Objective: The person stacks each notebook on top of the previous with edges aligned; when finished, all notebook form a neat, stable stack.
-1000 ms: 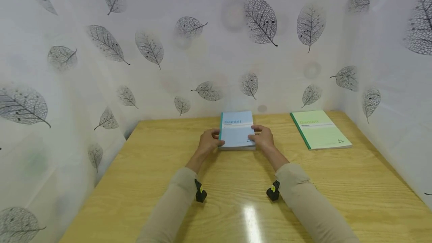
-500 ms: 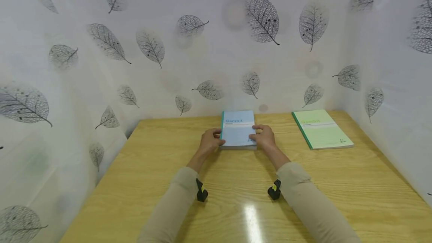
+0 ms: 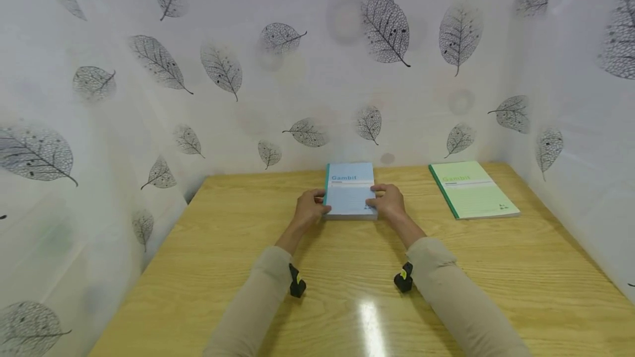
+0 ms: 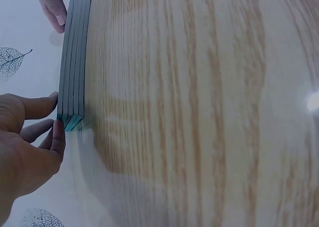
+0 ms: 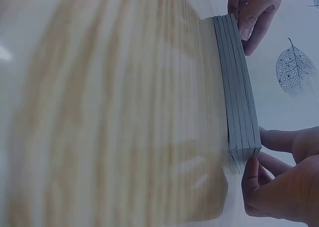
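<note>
A stack of several notebooks (image 3: pixel 351 191), with a blue "Gambit" cover and a teal spine on top, lies near the back of the wooden table. My left hand (image 3: pixel 308 207) holds its left side, thumb on the front corner of the top cover and fingers against the spine. On the opposite side my right hand (image 3: pixel 389 201) grips the right edge, thumb resting on the cover. From the left wrist, the layered page edges (image 4: pixel 74 57) appear closely lined up. The right wrist view has my right fingers (image 5: pixel 252 174) touching the stack's near end.
A light green "Gambit" notebook (image 3: pixel 473 191) with a dark green spine lies flat to the right, apart from the stack. Behind and beside the wooden table (image 3: pixel 238 219) hangs a white leaf-print curtain (image 3: pixel 317 87). Black wrist cameras (image 3: pixel 296 285) sit at both cuffs.
</note>
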